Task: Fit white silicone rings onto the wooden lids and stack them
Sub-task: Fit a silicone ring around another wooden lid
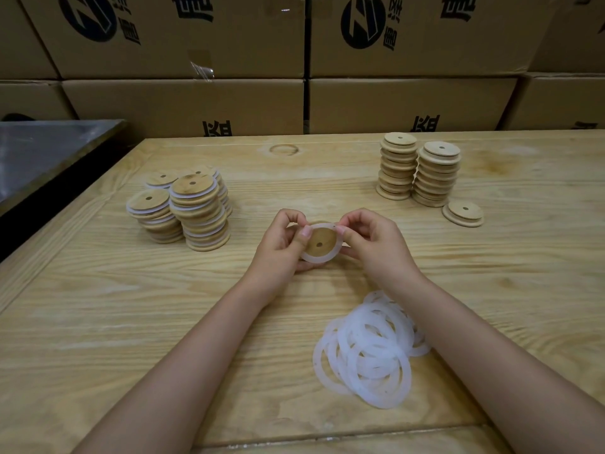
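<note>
A round wooden lid (pixel 322 240) with a small centre hole is held above the table's middle. A white silicone ring (pixel 319 258) sits around it. My left hand (pixel 283 244) grips the lid's left side, thumb on the ring's top edge. My right hand (pixel 376 242) pinches the ring at the lid's upper right. Stacks of lids with white rings (pixel 196 211) stand at the left. Two stacks of bare wooden lids (pixel 417 168) stand at the back right, with a single bare lid (pixel 463 213) beside them. A heap of loose white rings (pixel 370 348) lies under my right forearm.
The wooden table (pixel 131 322) has a raised border along its left and near edges. A dark metal surface (pixel 42 152) adjoins it at the far left. Stacked cardboard boxes (pixel 409 103) form a wall right behind the table.
</note>
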